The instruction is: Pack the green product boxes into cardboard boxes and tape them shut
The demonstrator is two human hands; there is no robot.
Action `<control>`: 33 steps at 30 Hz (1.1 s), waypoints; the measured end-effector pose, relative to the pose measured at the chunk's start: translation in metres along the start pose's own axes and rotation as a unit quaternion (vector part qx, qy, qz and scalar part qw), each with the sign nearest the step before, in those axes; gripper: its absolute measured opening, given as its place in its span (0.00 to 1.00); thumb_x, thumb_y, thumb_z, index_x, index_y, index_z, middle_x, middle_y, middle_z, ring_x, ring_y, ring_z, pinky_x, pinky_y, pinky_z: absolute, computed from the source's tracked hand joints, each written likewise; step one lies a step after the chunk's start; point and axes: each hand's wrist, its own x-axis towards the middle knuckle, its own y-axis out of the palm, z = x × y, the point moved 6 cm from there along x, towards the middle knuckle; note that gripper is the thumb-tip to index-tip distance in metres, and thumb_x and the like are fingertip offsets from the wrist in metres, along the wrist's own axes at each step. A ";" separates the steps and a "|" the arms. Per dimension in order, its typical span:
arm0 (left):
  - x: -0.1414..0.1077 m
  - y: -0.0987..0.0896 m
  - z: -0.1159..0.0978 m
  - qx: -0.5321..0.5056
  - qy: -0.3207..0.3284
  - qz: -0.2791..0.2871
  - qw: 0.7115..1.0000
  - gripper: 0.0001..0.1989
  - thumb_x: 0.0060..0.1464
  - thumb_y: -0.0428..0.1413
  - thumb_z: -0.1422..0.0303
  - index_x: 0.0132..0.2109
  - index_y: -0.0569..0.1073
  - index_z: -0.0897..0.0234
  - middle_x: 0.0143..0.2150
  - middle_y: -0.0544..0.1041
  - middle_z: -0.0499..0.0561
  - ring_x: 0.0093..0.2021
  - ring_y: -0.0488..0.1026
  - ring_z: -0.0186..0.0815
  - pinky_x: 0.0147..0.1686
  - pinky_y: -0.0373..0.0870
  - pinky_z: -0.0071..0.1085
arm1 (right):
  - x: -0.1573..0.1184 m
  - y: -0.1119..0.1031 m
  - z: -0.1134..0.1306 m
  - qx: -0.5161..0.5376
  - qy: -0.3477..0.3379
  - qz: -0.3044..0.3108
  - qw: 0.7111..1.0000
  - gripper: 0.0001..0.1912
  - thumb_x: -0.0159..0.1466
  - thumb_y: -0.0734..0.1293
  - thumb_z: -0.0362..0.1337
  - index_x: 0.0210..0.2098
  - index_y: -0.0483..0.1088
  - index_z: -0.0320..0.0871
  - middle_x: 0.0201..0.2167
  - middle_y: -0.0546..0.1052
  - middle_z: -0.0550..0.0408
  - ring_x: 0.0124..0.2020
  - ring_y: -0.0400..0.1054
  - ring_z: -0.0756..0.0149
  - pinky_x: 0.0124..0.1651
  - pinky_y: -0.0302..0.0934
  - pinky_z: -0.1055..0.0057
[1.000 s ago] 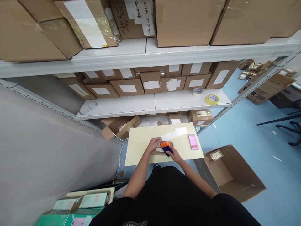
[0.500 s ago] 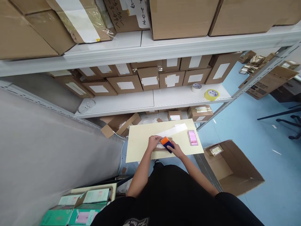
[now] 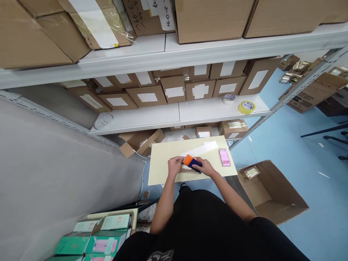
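Observation:
My right hand [image 3: 204,167] is wrapped round a small box [image 3: 192,163], orange at one end and dark blue along the rest. My left hand [image 3: 175,165] is closed in a pinch right at the orange end; what its fingertips hold is too small to make out. Under both hands a small brown cardboard piece [image 3: 187,170] with shiny tape lies on the cream tabletop [image 3: 160,159]. Behind the hands lies a long white paper strip [image 3: 202,148]. To the right is a blurred-out pink item [image 3: 224,157].
Facing me is a metal shelf [image 3: 152,115] with several labelled cartons, a white tape roll [image 3: 228,99] and a yellow tape roll [image 3: 247,107]. A large open carton [image 3: 274,188] stands on the floor at right. Green boxes [image 3: 72,245] are at lower left, beside a grey wall [image 3: 54,163].
The orange-and-blue box has turned to lie flatter and moved slightly left relative to the cardboard piece. My right hand turned with it, and the whole view shifted a little.

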 end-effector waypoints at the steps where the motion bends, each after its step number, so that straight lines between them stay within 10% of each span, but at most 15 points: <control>1: -0.001 -0.001 0.000 -0.002 -0.004 -0.002 1.000 0.12 0.58 0.58 0.62 0.38 0.85 0.60 0.40 0.87 0.51 0.43 0.83 0.43 0.48 0.77 0.37 | 0.000 -0.001 0.003 -0.001 -0.002 0.007 1.000 0.29 0.66 0.67 0.61 0.57 0.73 0.49 0.47 0.82 0.49 0.44 0.76 0.52 0.47 0.65 0.63; 11: 0.001 0.007 0.006 -0.009 -0.012 0.015 1.000 0.12 0.56 0.58 0.63 0.36 0.85 0.60 0.38 0.86 0.51 0.41 0.82 0.42 0.47 0.78 0.36 | -0.002 -0.005 0.005 0.028 -0.012 0.044 0.999 0.31 0.67 0.66 0.61 0.59 0.72 0.48 0.47 0.82 0.49 0.43 0.76 0.52 0.44 0.65 0.64; 22: 0.045 -0.052 -0.008 -0.018 0.017 0.000 1.000 0.09 0.51 0.62 0.62 0.33 0.84 0.62 0.30 0.84 0.51 0.34 0.81 0.39 0.41 0.76 0.33 | -0.031 -0.008 -0.030 0.012 0.035 -0.001 0.999 0.26 0.66 0.64 0.64 0.39 0.75 0.47 0.30 0.79 0.55 0.31 0.73 0.57 0.35 0.61 0.67; 33: 0.022 -0.047 0.084 -0.123 -0.102 -0.084 0.984 0.14 0.46 0.66 0.57 0.32 0.84 0.64 0.29 0.83 0.53 0.30 0.79 0.38 0.37 0.77 0.34 | 0.003 -0.033 -0.013 -0.141 0.035 0.024 0.989 0.31 0.63 0.64 0.69 0.34 0.78 0.47 0.29 0.82 0.50 0.30 0.73 0.57 0.32 0.54 0.68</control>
